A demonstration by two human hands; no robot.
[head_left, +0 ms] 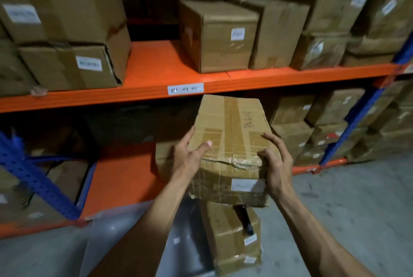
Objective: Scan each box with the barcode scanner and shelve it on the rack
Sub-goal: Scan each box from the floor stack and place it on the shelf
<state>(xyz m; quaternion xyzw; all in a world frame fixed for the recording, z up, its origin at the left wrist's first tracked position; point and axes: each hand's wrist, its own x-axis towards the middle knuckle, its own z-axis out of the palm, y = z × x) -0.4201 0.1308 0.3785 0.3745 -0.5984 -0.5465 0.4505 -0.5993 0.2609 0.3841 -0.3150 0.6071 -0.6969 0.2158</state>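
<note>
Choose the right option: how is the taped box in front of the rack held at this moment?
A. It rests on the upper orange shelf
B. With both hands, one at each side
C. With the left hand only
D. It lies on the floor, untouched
B: the left hand and the right hand each have a grip on one side of the taped box, which is up in front of the orange shelf beam.

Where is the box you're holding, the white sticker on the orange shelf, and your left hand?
held box point(232, 133), head view, taped top
shelf sticker point(185, 88), head view, its middle
left hand point(190, 156), head view, its back
</note>
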